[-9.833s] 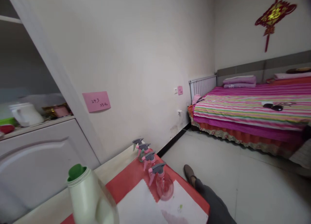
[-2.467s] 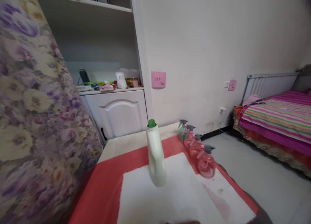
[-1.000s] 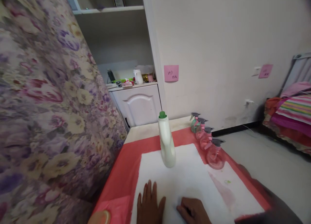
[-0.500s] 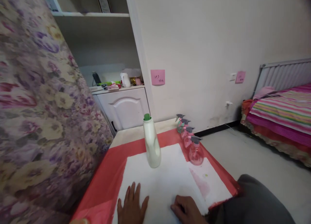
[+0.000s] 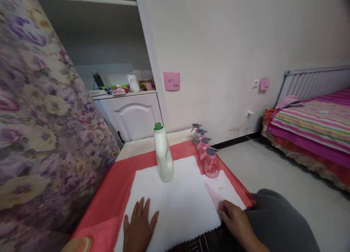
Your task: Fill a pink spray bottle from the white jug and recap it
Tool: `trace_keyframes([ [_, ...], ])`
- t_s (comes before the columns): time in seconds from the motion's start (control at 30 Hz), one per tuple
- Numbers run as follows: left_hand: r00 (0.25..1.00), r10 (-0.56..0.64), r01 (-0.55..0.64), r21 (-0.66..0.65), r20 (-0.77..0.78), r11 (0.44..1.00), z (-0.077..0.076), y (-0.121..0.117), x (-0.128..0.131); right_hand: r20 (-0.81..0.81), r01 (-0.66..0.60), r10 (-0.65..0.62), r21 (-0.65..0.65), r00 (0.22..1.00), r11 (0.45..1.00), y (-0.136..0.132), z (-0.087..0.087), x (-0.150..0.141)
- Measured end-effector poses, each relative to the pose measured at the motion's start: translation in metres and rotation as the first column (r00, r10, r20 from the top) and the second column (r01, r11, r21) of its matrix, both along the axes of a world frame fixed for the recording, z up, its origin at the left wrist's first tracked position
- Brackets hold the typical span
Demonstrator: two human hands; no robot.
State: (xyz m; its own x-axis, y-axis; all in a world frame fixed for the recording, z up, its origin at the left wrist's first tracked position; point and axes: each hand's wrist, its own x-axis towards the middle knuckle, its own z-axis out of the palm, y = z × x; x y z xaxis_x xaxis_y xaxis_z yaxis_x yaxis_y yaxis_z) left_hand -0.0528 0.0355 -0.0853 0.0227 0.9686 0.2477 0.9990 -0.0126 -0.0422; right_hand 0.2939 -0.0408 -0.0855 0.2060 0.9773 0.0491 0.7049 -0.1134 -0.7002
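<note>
My left hand (image 5: 139, 224) lies flat with its fingers spread on a white cloth (image 5: 183, 193) with a scalloped edge. Close to that cloth's right edge is my right hand (image 5: 236, 219), its fingers curled together low over a second white sheet (image 5: 229, 188) with a pinkish patch. Whatever those fingers hold, if anything, is hidden. Beyond both hands a pale green bottle (image 5: 164, 157) with a handle hollow stands upright on the cloth. A green piece (image 5: 158, 126) shows in its mouth. Neither hand touches the bottle.
Several spray bottles with grey trigger heads, the nearest a clear pink spray bottle (image 5: 212, 167), line the right side of the red-covered table (image 5: 123, 172). A floral curtain (image 5: 62, 135) hangs left, a cabinet (image 5: 133, 117) stands behind, and a bed (image 5: 306, 124) is at right.
My right hand has moved right from the middle of the white cloth to its right edge. My left hand stays flat on the cloth. The view has shifted a little.
</note>
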Motion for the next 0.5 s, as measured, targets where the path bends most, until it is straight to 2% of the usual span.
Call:
trace_keyframes([
  [0.1, 1.0, 0.007, -0.007, -0.012, -0.002, 1.0, 0.004, -0.001, 0.003, 0.063, 0.025, -0.022, -0.043, 0.998, 0.999, -0.008, 0.004, 0.003],
  [0.27, 1.0, 0.007, -0.007, -0.062, -0.015, 0.998, 0.01, -0.004, 0.005, 0.131, 0.048, -0.038, -0.07, 0.991, 0.996, -0.009, 0.006, -0.01],
  [0.5, 0.999, 0.025, -0.027, -0.049, -0.035, 0.998, 0.008, -0.005, 0.004, 0.168, 0.036, -0.022, -0.08, 0.986, 0.996, -0.005, 0.002, -0.014],
])
